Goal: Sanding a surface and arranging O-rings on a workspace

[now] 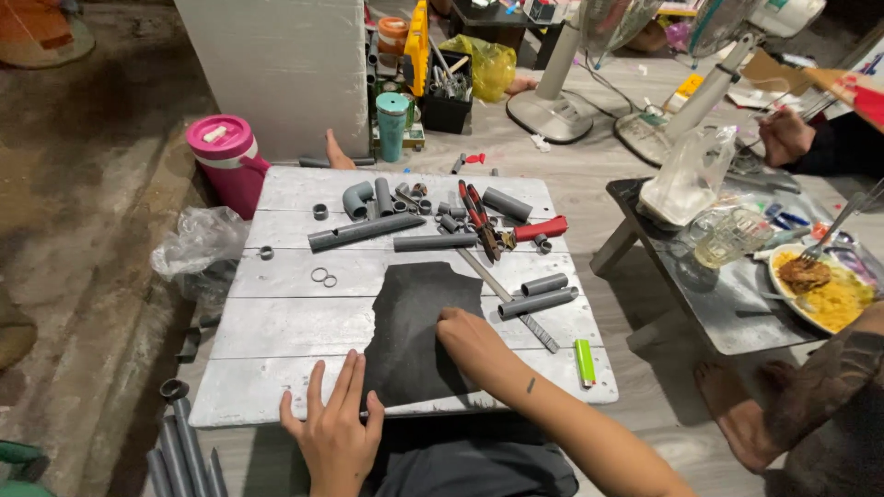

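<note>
Black sheet [419, 322] partly under hands [471, 342]

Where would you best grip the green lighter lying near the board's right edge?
Pinch the small green plastic lighter across its long flat sides, coming from above. It lies flat on the grey wooden board, apart from the pipes, nearest the right hand, so both sides look free for the fingers.

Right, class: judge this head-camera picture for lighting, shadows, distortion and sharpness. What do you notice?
Head view: light falls brightest on the white board table, while the floor at far left sinks into shadow; the wide lens bends the edges, so the fan stands lean; the left hand, right hand and dark sheet are sharp; the clear plastic bag shows mild glare.
</note>
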